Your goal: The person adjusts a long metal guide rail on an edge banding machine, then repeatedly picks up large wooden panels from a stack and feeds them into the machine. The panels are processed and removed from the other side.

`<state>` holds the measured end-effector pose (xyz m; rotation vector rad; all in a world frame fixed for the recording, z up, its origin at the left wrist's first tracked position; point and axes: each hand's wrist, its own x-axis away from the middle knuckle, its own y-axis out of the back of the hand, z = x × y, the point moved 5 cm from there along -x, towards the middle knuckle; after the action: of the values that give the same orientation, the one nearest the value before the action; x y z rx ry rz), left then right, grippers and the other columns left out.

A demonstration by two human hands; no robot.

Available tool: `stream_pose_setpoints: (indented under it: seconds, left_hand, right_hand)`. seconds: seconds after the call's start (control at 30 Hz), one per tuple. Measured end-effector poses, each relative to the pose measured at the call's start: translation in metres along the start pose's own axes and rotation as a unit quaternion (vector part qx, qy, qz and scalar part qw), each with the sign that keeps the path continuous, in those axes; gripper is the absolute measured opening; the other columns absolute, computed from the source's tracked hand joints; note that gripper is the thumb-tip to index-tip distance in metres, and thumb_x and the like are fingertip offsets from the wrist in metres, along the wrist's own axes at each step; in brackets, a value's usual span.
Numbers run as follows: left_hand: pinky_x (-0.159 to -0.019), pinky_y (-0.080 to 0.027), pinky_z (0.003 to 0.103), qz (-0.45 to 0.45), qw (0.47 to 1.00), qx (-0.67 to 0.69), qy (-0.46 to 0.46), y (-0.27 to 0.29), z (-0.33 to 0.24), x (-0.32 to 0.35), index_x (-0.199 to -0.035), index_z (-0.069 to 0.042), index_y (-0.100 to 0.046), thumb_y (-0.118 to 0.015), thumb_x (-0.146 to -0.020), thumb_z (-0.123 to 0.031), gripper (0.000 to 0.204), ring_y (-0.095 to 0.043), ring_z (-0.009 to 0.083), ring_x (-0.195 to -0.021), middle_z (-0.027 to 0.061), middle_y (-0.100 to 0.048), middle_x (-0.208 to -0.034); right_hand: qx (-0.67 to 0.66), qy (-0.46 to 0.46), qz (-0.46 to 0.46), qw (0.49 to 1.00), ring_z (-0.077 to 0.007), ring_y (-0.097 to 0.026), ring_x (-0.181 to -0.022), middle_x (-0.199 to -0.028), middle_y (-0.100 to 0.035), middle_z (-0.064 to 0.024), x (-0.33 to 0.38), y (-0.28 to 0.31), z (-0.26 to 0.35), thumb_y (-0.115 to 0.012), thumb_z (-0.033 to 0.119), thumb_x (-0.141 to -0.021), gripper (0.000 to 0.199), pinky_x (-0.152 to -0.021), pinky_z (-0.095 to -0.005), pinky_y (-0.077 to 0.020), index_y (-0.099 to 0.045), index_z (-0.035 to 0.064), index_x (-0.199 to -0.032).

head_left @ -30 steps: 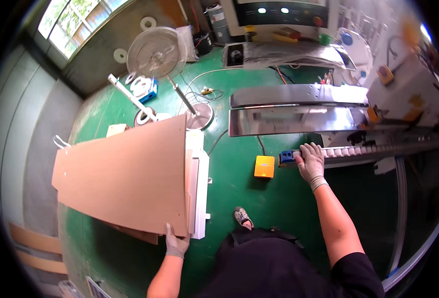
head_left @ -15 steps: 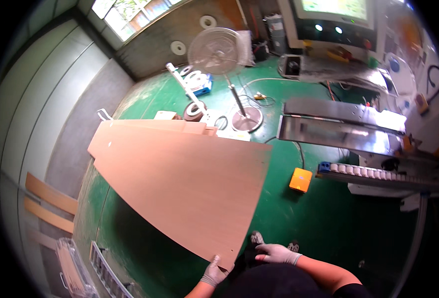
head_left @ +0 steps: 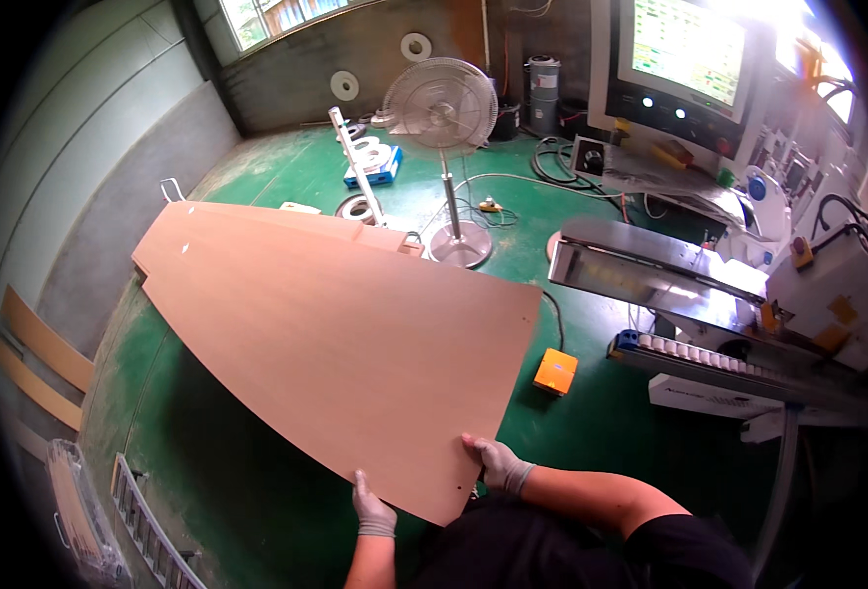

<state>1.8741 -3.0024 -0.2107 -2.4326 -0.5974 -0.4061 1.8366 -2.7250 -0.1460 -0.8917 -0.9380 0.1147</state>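
Green workshop floor (head_left: 287, 167) spreads out below us, with grey walls on the left and a window at the top. We hold a large, pale brown wooden panel (head_left: 336, 334), roughly wedge-shaped with one curved edge, raised above the floor in front of us and stretching away to the upper left. Our left hand (head_left: 373, 508), in a light glove, grips the panel's near edge from below, its fingers curled around that edge. Our right hand (head_left: 496, 463), gloved too, clasps the same near edge close to the corner, fingers wrapped over the board. The two hands sit near each other on the panel's nearest end.

Beyond the panel stands a pedestal fan (head_left: 441, 103) on a round base, with white rolls of edge tape (head_left: 373, 155) on the floor behind it. An orange box (head_left: 555, 372) lies on the floor just right of the panel. On the right runs a long machine (head_left: 669, 280) with a roller track (head_left: 689, 353), and a lit control screen (head_left: 684, 49) rises above it. Wooden strips (head_left: 36, 368) lean at the left wall.
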Motion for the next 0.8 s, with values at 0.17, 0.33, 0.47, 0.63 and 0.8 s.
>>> stream_pose_setpoints:
  seconds: [0.17,0.33,0.47,0.63,0.8]
  left_hand:
    - [-0.111,-0.046,0.047,0.137,0.989,0.002,0.049,-0.051,-0.022,0.009,-0.148,-0.005,-0.047,-0.049,-0.108,-0.042,0.054,-0.055,0.0285,-0.133,0.0097,-0.055,-0.147]
    - [-0.108,-0.049,0.046,0.18,0.962,-0.067,0.193,-0.097,-0.011,0.03,-0.142,-0.007,-0.052,-0.05,-0.108,-0.043,0.049,-0.06,0.0271,-0.126,0.008,-0.063,-0.136]
    - [-0.109,-0.049,0.043,0.333,0.885,-0.257,0.199,-0.147,0.026,0.068,-0.145,0.001,-0.049,-0.05,-0.109,-0.041,0.055,-0.058,0.0246,-0.128,0.0112,-0.061,-0.137]
    - [-0.115,-0.042,0.043,0.33,0.842,-0.115,0.41,-0.143,0.12,0.083,-0.148,0.0,-0.046,-0.044,-0.111,-0.041,0.055,-0.056,0.0259,-0.13,0.0116,-0.056,-0.144]
    - [-0.112,-0.044,0.051,0.189,0.941,-0.051,0.275,-0.134,0.075,0.031,-0.148,-0.011,-0.05,-0.051,-0.102,-0.061,0.069,-0.054,0.0311,-0.134,0.0095,-0.057,-0.146]
  right_hand:
    - [0.067,0.171,0.01,0.983,-0.0175,-0.065,-0.112,-0.12,-0.07,-0.0036,-0.024,0.036,0.017,-0.065,0.032,-0.102,0.034,-0.095,-0.0406,-0.0553,-0.067,0.0036,-0.122]
    - [0.028,0.218,0.015,0.975,-0.0206,-0.07,-0.101,-0.114,-0.072,-0.0082,0.019,0.046,0.073,-0.065,0.033,-0.103,0.037,-0.09,-0.0378,-0.0577,-0.068,0.0006,-0.119]
    - [-0.035,0.303,-0.06,0.95,-0.0141,-0.067,-0.085,-0.095,-0.07,-0.0045,0.054,0.122,0.107,-0.058,0.034,-0.106,0.034,-0.074,-0.0317,-0.0559,-0.069,0.0019,-0.103]
    - [0.075,0.342,-0.125,0.928,-0.0275,-0.071,-0.102,-0.117,-0.072,-0.013,0.137,0.266,0.112,-0.06,0.034,-0.103,0.042,-0.09,-0.0466,-0.0573,-0.064,-0.0013,-0.125]
    - [0.062,0.393,-0.328,0.856,-0.0128,-0.063,-0.082,-0.094,-0.07,-0.0022,0.259,0.346,0.111,-0.06,0.033,-0.104,0.034,-0.077,-0.0325,-0.0525,-0.071,0.0007,-0.102]
